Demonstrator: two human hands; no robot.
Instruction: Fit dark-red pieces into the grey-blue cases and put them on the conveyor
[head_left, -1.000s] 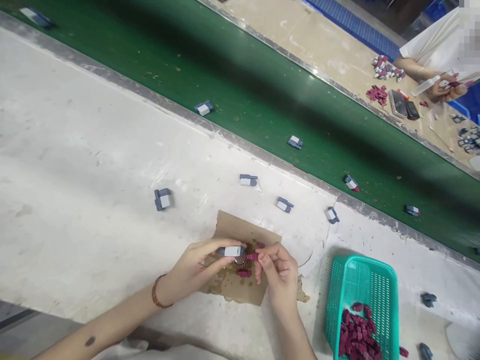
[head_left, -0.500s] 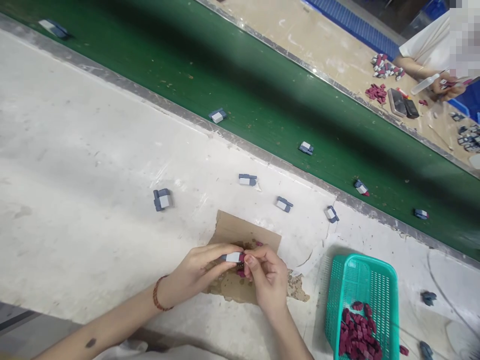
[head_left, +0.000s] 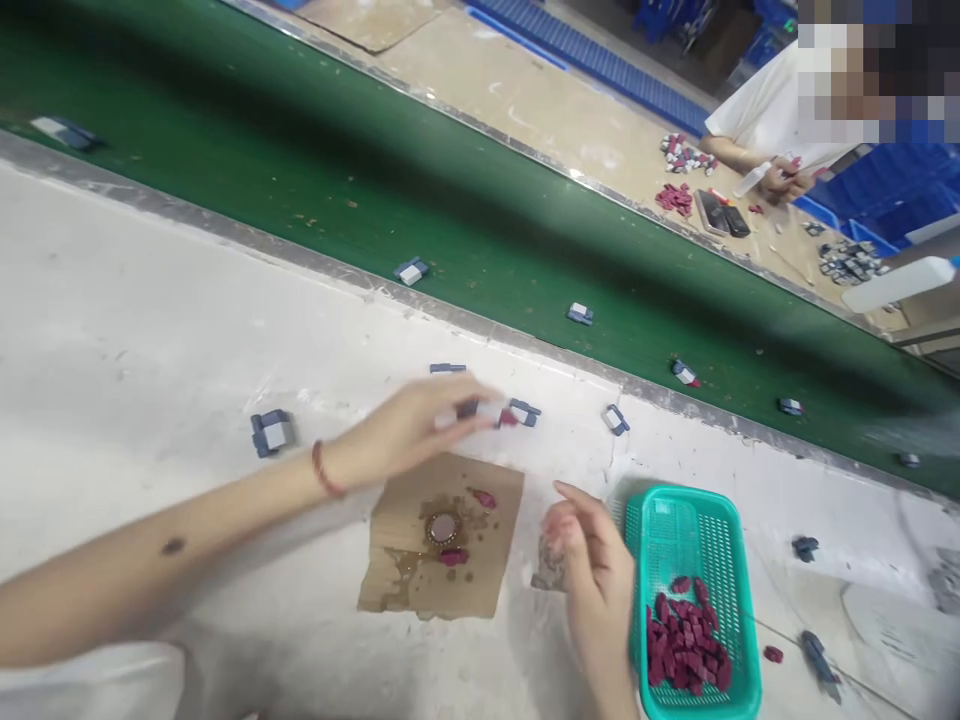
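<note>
My left hand (head_left: 420,425) is closed around a small blue-grey and white plastic part (head_left: 489,412) with a dark red tip, blurred by motion. It is above the table, beside another blue-grey and white part (head_left: 525,413). My right hand (head_left: 596,570) holds nothing, its fingers loosely curled and apart, between the cardboard and the green basket. On the brown cardboard piece (head_left: 487,580) lie two dark red pieces (head_left: 453,557) and a round cap-like item (head_left: 442,527), amid wet stains.
A green basket (head_left: 735,530) holds many dark red pieces (head_left: 686,645). More blue-grey parts (head_left: 271,432) lie on the white table. Behind runs a green conveyor belt (head_left: 480,260) carrying several parts. Across it, a co-worker's hand (head_left: 784,180) holds a small bottle near piles of pieces.
My left hand has lifted the part off the cardboard and moved it forward. My right hand has let go and drawn off to the right. The camera view has shifted.
</note>
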